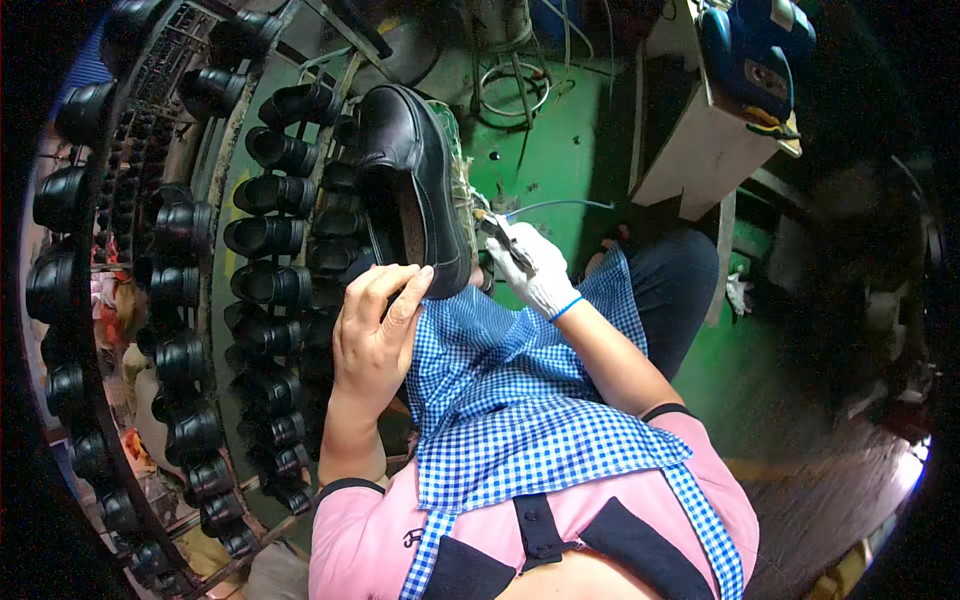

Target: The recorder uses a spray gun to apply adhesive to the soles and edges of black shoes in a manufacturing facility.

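A black leather slip-on shoe [395, 125] is held with its toe pointing away from me and its opening facing up. My left hand [375, 335], bare, grips it at the heel, thumb and fingers at the top edge. To the right of the shoe is my right hand [530, 268], in a white glove with dark-stained fingertips. Its fingers are closed around a small tool with a pale tip, whose kind I cannot make out. A thin blue line [560, 204] runs rightward from near those fingers. Behind the shoe's right side shows a worn, pale-green padded surface [450, 130].
Tall racks with many black shoes [265, 235] stand close on my left. Ahead is a metal stool [515, 90] with a ring on the green floor. At the far right, a pale box-like stand [705, 150] carries a blue machine [760, 55]. A blue checked apron [500, 400] covers my lap.
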`<state>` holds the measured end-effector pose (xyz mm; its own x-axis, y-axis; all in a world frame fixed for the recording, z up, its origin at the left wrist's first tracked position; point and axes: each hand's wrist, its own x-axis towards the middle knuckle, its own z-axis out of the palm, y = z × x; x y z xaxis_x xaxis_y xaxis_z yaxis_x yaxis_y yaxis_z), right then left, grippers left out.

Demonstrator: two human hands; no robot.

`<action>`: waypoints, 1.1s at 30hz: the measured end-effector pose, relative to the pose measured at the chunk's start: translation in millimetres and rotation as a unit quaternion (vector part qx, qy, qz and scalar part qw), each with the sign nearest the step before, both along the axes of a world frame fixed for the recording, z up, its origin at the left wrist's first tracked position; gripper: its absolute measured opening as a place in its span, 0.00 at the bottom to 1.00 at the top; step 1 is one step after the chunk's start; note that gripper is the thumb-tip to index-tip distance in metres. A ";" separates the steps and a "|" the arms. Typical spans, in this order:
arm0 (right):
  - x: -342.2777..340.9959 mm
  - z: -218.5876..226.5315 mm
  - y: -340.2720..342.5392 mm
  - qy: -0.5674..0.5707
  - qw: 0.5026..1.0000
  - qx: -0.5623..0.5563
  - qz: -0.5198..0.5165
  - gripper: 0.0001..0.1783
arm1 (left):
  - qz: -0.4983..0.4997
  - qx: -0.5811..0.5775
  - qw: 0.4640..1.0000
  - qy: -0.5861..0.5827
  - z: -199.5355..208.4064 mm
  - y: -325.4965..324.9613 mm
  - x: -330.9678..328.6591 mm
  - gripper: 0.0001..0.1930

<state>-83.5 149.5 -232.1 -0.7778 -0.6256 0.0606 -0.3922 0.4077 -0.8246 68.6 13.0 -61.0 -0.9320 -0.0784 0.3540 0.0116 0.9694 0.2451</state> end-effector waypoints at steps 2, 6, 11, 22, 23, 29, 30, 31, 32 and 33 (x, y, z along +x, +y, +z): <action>1.6 2.9 10.5 -0.077 0.989 -0.119 0.046 0.16 | -0.008 -0.026 1.000 -0.004 4.8 -1.2 -0.5 0.28; 7.1 37.5 43.3 -0.334 0.909 -0.249 0.025 0.18 | -0.023 -0.059 0.998 -0.011 11.5 -1.6 -3.5 0.28; 12.9 80.3 74.6 -0.449 0.869 -0.198 0.058 0.18 | -0.057 -0.100 0.993 -0.041 21.0 -5.4 -10.5 0.31; 11.4 78.7 75.1 -0.302 0.934 -0.167 0.092 0.15 | -0.080 -0.119 0.988 -0.053 22.7 -1.9 -22.1 0.28; 10.6 79.6 74.7 -0.298 0.934 -0.178 0.091 0.16 | -0.082 -0.120 0.988 -0.055 22.8 -2.0 -22.6 0.28; 9.8 85.0 72.4 -0.268 0.941 -0.195 0.070 0.13 | -0.095 -0.110 0.987 -0.063 30.4 1.6 -29.4 0.26; 9.7 84.2 72.9 -0.229 0.952 -0.190 0.074 0.13 | -0.095 -0.113 0.987 -0.067 31.6 2.0 -30.3 0.26; 10.4 83.8 73.8 -0.231 0.951 -0.191 0.073 0.13 | -0.094 -0.116 0.986 -0.070 32.3 2.2 -31.0 0.26; 11.5 83.7 75.3 -0.196 0.959 -0.193 0.076 0.12 | -0.095 -0.116 0.986 -0.071 32.4 1.3 -31.7 0.26; 12.5 83.5 76.8 -0.160 0.965 -0.194 0.078 0.11 | -0.095 -0.123 0.985 -0.073 32.7 -0.1 -32.1 0.26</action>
